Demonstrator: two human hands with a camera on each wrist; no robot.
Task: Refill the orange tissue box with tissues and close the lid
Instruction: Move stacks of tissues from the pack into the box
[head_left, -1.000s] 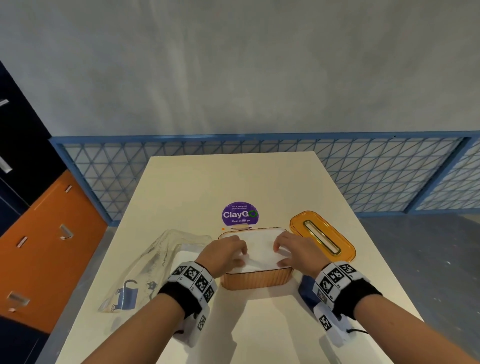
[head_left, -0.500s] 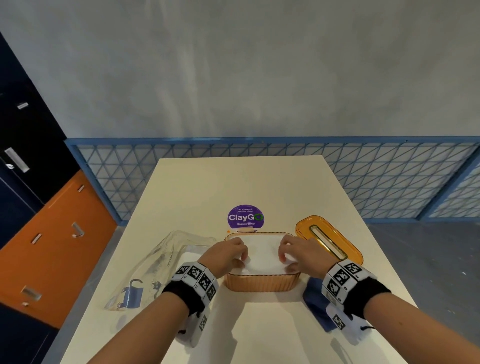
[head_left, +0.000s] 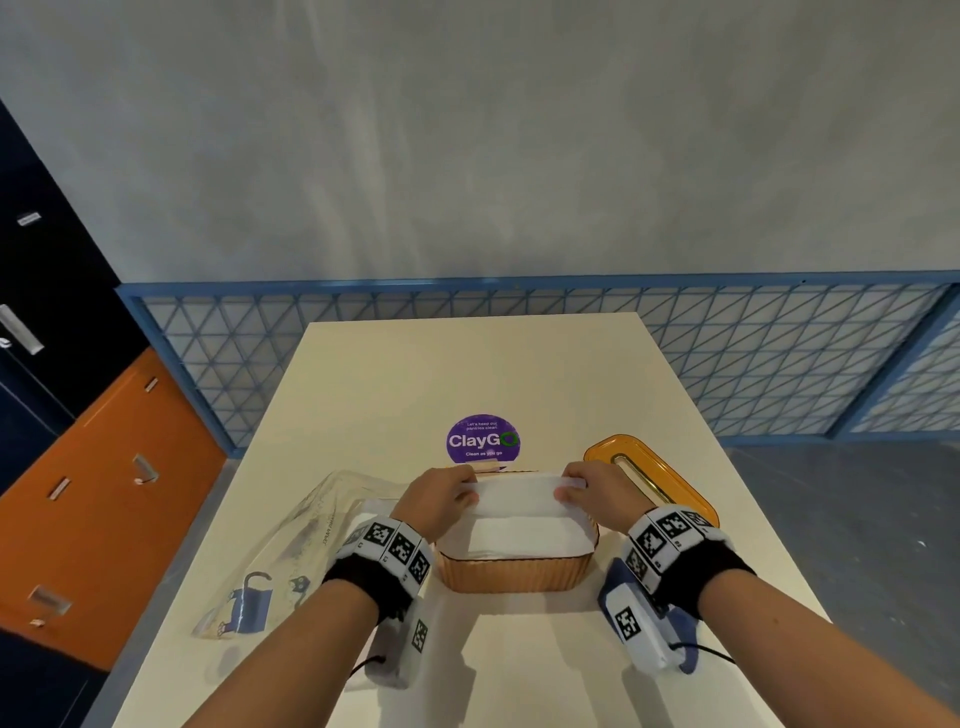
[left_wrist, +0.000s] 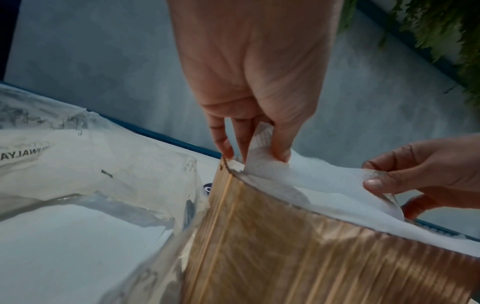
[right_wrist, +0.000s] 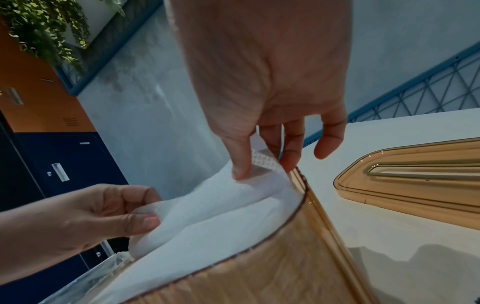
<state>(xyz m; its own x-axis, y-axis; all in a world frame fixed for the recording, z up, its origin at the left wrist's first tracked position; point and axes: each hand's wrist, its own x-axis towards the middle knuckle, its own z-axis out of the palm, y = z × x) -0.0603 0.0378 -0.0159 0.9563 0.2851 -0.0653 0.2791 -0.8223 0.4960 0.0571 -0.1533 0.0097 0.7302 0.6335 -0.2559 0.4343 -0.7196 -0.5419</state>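
The orange ribbed tissue box (head_left: 511, 574) (left_wrist: 311, 257) (right_wrist: 272, 275) stands lidless in the middle of the table, filled with a white tissue stack (head_left: 519, 538). The top tissue (head_left: 517, 493) (left_wrist: 306, 174) (right_wrist: 207, 197) is lifted above the stack. My left hand (head_left: 441, 493) (left_wrist: 255, 156) pinches its left end between thumb and fingers. My right hand (head_left: 587, 491) (right_wrist: 262, 170) pinches its right end the same way. The orange lid (head_left: 649, 480) (right_wrist: 415, 181), with a slot in it, lies on the table right of the box.
An empty clear plastic wrapper (head_left: 291, 551) (left_wrist: 91, 185) lies left of the box. A purple round sticker (head_left: 483, 439) is behind it. A blue object (head_left: 613, 587) lies under my right wrist. The table (head_left: 467, 364) ends at a blue mesh railing (head_left: 753, 364); orange and navy lockers (head_left: 93, 493) stand at left.
Both hands went from pressing on the tissue stack to pinching the top tissue's ends and lifting it toward the box's far side. The head view moved closer.
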